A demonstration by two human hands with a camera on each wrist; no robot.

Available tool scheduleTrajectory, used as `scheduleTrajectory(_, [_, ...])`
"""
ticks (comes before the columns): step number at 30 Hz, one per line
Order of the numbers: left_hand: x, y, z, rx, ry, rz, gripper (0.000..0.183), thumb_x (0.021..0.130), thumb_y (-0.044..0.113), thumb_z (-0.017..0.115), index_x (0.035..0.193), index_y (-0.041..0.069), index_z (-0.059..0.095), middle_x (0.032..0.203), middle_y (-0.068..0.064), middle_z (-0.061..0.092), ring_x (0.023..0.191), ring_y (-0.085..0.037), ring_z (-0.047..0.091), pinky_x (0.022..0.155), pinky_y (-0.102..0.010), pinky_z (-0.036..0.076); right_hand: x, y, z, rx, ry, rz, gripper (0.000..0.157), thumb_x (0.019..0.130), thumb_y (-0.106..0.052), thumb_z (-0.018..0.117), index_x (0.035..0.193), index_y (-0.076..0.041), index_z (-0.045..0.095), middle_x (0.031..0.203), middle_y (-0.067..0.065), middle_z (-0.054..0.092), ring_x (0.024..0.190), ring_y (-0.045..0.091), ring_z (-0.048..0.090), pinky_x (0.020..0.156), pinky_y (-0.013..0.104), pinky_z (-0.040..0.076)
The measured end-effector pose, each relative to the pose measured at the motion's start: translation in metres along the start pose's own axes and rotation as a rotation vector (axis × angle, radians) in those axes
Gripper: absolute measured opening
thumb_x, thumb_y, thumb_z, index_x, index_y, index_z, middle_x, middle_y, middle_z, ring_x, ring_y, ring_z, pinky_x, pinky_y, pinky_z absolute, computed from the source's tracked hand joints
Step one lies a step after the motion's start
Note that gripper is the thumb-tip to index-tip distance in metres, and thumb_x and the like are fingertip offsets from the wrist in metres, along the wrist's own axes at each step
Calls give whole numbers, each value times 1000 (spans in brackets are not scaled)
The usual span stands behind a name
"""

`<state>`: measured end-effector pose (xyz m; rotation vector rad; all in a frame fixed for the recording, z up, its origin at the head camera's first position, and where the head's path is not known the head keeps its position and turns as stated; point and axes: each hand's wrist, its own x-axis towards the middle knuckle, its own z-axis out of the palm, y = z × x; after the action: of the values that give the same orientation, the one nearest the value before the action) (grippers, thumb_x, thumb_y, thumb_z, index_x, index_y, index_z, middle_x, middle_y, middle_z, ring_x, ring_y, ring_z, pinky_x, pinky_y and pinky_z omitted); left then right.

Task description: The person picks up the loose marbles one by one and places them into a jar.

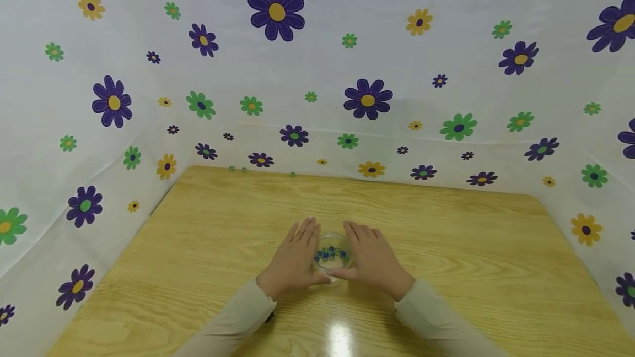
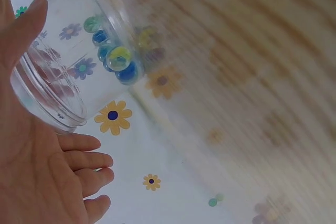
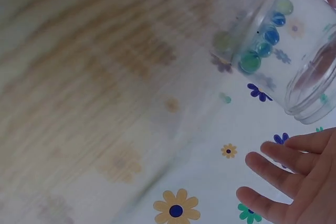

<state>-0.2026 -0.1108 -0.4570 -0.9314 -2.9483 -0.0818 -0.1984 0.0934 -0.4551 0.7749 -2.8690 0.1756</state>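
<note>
A clear jar point(image 1: 331, 266) stands upright near the middle of the table, with several blue, green and yellowish glass marbles point(image 2: 118, 59) on its bottom. My left hand point(image 1: 296, 260) is at the jar's left side, its fingers mostly straight and pointing forward. On the opposite side is my right hand point(image 1: 373, 260), also with extended fingers. Both thumbs point inward at the jar's near side, their tips close together. The wrist views show the jar's threaded rim point(image 3: 310, 100) with no lid on it. Whether the palms touch the jar's wall, I cannot tell.
The wooden table point(image 1: 446, 236) is enclosed by a white cloth point(image 1: 317, 59) with purple, green and yellow flowers at the back and sides. Three small green marbles point(image 1: 292, 174) lie along the table's back edge, left of centre. Light glares off the table's front.
</note>
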Motion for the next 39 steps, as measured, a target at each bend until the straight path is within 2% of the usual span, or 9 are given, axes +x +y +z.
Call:
scheduleTrajectory(4, [-1, 0, -1, -5, 2, -3, 110, 74, 69, 60, 145, -7, 25, 153, -23, 23, 144, -34, 20, 117, -48, 18, 0, -1, 3, -39, 3, -15, 109, 75, -77, 50, 145, 4, 30, 150, 19, 34, 135, 32, 39, 106, 54, 35])
scheduleTrajectory(9, [-2, 0, 0, 4, 2, -7, 111, 74, 70, 60, 145, -7, 25, 153, -23, 23, 144, -33, 20, 117, -48, 18, -1, -2, 4, -108, -9, -24, 110, 76, -78, 49, 145, 5, 29, 152, 19, 29, 141, 31, 31, 109, 53, 32])
scheduleTrajectory(13, [-3, -1, 0, 7, 6, -1, 110, 74, 70, 60, 145, -7, 26, 153, -23, 24, 144, -34, 21, 117, -48, 18, -1, -4, 3, -104, -39, -12, 111, 75, -78, 49, 145, 7, 27, 152, 21, 27, 142, 31, 26, 111, 53, 29])
scheduleTrajectory(23, [-3, -1, 1, -15, 1, 13, 109, 75, 67, 62, 145, -8, 25, 153, -24, 23, 144, -34, 20, 117, -47, 18, 2, -7, 1, -118, -35, 6, 119, 69, -82, 50, 145, 7, 27, 153, 22, 25, 143, 32, 24, 111, 54, 28])
scheduleTrajectory(32, [-1, -2, 2, -29, -4, 14, 110, 75, 68, 60, 145, -8, 23, 153, -24, 21, 144, -34, 19, 117, -47, 18, 2, -5, 8, -139, -10, 8, 120, 70, -83, 48, 145, 8, 26, 153, 23, 22, 143, 33, 23, 111, 53, 29])
scheduleTrajectory(39, [1, -5, 1, -27, -20, 27, 108, 78, 69, 57, 146, -7, 22, 153, -23, 22, 144, -35, 20, 117, -47, 18, 3, -3, 10, -86, -15, -3, 119, 72, -82, 47, 144, 9, 25, 153, 24, 22, 144, 34, 21, 113, 47, 28])
